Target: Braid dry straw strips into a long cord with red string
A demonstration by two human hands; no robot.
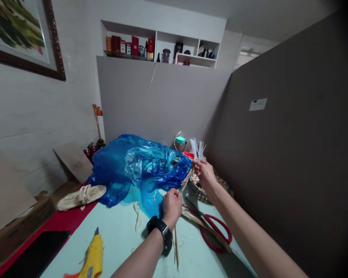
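A thin braid of pale, straw-like fibre (183, 187) runs between my two hands. My left hand (172, 206), with a dark watch (162, 231) on its wrist, is closed on the braid's lower part. Loose dry strands (176, 249) trail below it onto the table. Higher and to the right, my right hand (203, 171) pinches the upper part, its fingertips partly hidden. Red-handled scissors (210, 227) lie under the right forearm with a long dry strip (204, 224) across them. Just left of the hands is a crumpled blue plastic bag (139, 162).
A woven basket (201, 191) sits behind the right arm, near glue sticks (197, 148) and a green-lidded jar (180, 143). A yellow glue gun (93, 256), a black phone (36, 253) and a fibre bundle (81, 197) lie left. Grey partitions (290, 154) stand behind and right.
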